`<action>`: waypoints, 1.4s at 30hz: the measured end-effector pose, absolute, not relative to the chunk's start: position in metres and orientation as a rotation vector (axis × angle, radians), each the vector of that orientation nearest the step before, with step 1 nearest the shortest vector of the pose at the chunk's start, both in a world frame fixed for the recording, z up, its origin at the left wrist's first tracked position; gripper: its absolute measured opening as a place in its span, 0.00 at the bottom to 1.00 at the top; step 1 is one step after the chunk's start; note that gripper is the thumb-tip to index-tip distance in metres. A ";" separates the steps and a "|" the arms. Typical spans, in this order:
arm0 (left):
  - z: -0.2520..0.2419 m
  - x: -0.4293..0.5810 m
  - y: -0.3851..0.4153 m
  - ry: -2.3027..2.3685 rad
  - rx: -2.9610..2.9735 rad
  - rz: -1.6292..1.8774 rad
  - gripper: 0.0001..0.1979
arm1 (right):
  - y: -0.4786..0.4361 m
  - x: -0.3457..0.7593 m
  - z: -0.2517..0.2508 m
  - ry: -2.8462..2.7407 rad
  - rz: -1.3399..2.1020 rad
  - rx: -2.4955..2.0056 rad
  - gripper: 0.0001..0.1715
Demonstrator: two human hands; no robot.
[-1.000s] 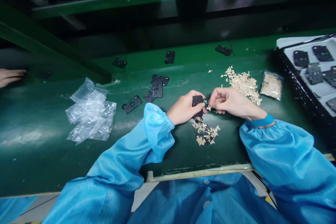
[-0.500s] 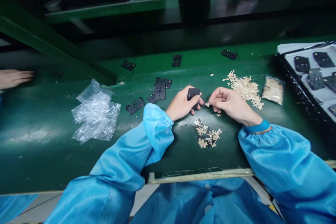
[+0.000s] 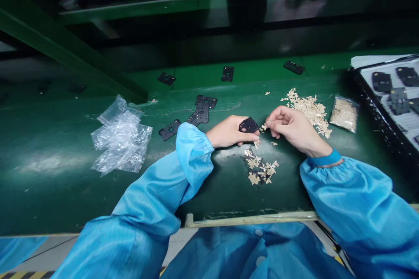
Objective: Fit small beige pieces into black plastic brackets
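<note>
My left hand (image 3: 231,131) is closed around a black plastic part (image 3: 249,125), holding it tilted above the bench. Close on its right, my right hand (image 3: 291,130) pinches a small beige piece (image 3: 263,127) between thumb and fingertips. Another beige bit (image 3: 256,144) shows just under the left fingertips; whether they touch it I cannot tell. Below both hands lies a small heap of beige pieces (image 3: 261,168) on and around something black. A larger pile of beige pieces (image 3: 307,107) spreads out behind my right hand.
Clear plastic bags (image 3: 122,141) lie heaped at left. Several black parts (image 3: 202,112) lie left of my hands, with others along the back. At right are a bag of beige pieces (image 3: 344,114) and a black-rimmed tray (image 3: 376,115) holding black parts. A green post (image 3: 98,67) slants at left.
My left hand has turned the black part, which now lies flatter and points right. The right hand still pinches a beige piece beside it. Another person's hand at far left has left the view.
</note>
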State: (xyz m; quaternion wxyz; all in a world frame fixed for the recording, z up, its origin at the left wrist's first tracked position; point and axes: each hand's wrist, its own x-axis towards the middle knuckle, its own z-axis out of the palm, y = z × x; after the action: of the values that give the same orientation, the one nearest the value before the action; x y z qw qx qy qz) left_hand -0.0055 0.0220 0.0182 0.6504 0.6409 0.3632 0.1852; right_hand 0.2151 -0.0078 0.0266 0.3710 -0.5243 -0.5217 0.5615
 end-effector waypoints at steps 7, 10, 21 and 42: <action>0.016 -0.002 0.021 0.963 1.442 0.578 0.15 | -0.010 0.212 0.021 -1.397 1.419 -1.318 0.19; 0.013 0.001 0.020 1.003 1.395 0.697 0.16 | -0.012 0.208 0.017 -1.418 1.355 -1.325 0.19; 0.014 0.001 0.019 1.045 1.376 0.764 0.14 | -0.014 0.202 0.022 -1.438 1.439 -1.347 0.11; 0.005 0.008 0.013 1.223 1.574 1.035 0.09 | -0.017 0.193 0.011 -1.400 1.206 -1.327 0.09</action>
State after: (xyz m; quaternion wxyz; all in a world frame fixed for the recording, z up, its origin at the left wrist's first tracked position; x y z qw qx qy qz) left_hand 0.0078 0.0126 0.0046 0.4330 0.6315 0.4910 0.4155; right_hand 0.1928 -0.0168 0.0107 0.4200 -0.5294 -0.5585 0.4811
